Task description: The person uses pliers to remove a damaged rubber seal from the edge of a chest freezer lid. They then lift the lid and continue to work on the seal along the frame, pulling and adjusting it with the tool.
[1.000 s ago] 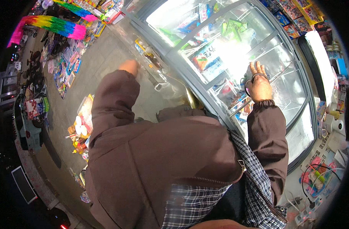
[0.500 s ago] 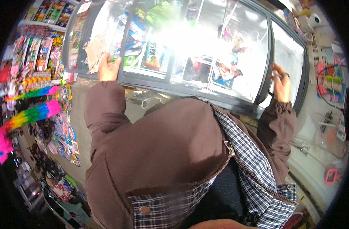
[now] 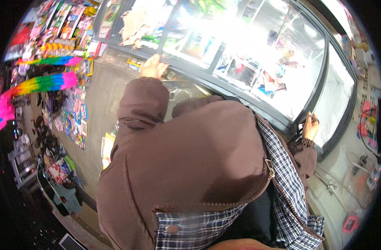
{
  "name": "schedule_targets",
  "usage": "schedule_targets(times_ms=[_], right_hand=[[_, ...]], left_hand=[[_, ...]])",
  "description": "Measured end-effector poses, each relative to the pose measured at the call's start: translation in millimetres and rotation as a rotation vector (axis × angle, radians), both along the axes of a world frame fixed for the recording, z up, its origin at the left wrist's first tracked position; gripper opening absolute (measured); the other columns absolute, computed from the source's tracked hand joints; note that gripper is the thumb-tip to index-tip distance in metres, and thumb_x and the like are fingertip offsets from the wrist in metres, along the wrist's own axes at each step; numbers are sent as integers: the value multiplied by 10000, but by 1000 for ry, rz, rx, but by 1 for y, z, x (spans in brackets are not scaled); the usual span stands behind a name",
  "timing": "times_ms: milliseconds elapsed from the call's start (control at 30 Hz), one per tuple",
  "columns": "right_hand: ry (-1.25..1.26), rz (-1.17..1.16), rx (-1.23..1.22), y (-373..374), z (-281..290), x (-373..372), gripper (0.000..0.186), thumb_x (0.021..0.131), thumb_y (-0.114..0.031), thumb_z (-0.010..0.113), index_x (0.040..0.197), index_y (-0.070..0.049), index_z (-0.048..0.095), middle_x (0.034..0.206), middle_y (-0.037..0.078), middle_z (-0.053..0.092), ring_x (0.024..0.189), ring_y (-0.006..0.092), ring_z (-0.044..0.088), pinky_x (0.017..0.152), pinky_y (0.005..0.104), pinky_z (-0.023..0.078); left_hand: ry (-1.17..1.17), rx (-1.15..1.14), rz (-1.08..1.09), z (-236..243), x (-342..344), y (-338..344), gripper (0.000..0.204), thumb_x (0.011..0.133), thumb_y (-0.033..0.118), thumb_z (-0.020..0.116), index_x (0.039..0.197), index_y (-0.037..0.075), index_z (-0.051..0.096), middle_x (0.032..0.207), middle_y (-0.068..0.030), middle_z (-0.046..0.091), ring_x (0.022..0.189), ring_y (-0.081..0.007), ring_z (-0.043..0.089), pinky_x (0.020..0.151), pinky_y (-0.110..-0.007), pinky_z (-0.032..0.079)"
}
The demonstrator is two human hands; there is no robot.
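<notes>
A chest freezer with a dark grey frame (image 3: 186, 66) and glass lids stretches in front of me, with colourful packets (image 3: 271, 83) behind the glass and strong glare on it. My left hand (image 3: 153, 67) rests at the near edge of the frame, fingers apart and nothing seen in it. Just beyond it, a crumpled beige rag (image 3: 133, 27) lies on the glass at the left end. On the right, my right hand (image 3: 310, 127) has its fingers curled round the dark handle on the lid's edge, beside a frosted glass pane (image 3: 335, 91).
Shelves of bright packaged goods (image 3: 59, 29) and a rainbow-coloured fluffy garland (image 3: 44, 85) are at the left. Bare floor (image 3: 103, 83) shows between them and the freezer. At the right, a pale surface carries cables (image 3: 359, 162) and a small pink-framed object (image 3: 349, 224).
The view has swung, so the freezer sits tilted and further right. My left hand has come away from beside the rag to the near frame edge. My right hand stays at the handle.
</notes>
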State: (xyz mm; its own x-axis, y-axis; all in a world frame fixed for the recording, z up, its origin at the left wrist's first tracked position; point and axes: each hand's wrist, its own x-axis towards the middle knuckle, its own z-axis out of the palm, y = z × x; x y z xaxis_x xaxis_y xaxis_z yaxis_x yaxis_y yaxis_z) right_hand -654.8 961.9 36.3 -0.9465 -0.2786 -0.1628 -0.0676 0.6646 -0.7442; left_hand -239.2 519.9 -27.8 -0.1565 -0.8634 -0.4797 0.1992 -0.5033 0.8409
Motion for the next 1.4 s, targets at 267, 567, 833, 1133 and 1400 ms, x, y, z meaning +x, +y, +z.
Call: schedule_targets(times_ms=[267, 567, 833, 1133, 1400], right_hand=[[197, 89, 146, -7, 7, 6, 415, 891, -213, 569, 1157, 103, 530, 749, 90, 616, 599, 123, 553, 526, 247, 452], [172, 350, -4, -49, 0, 50, 304, 819, -75, 515, 1098, 32, 572, 862, 133, 605, 738, 224, 569, 684, 326, 467], [-44, 280, -359, 11, 3, 35, 280, 788, -140, 545, 1025, -42, 659, 860, 205, 649, 889, 317, 618, 829, 415, 455], [386, -669, -991, 160, 84, -32, 490, 959, -391, 437, 554, -154, 297, 477, -5, 280, 430, 137, 316, 433, 284, 313], [230, -755, -1126, 114, 59, -30, 508, 962, -448, 404, 565, -167, 256, 483, -30, 220, 405, 121, 232, 386, 287, 252]], left_hand=[[99, 64, 63, 7, -19, 46, 407, 938, 193, 522, 1197, -106, 427, 1126, -220, 546, 1072, -310, 557, 913, -391, 498], [-78, -12, -773, 31, -74, 86, 272, 897, 202, 605, 1111, 36, 588, 1021, -102, 643, 901, -199, 646, 704, -274, 523], [-389, -137, -976, 29, -88, 58, 192, 905, 264, 596, 924, 73, 581, 880, -37, 646, 707, -110, 623, 572, -230, 478], [-313, -929, -1553, 90, -184, 145, 175, 806, 104, 683, 932, 15, 599, 866, -46, 594, 777, -142, 576, 672, -272, 468], [8, -1453, -1615, 89, -278, 206, 215, 766, 84, 678, 974, 75, 621, 907, -77, 606, 843, -268, 601, 707, -334, 487]])
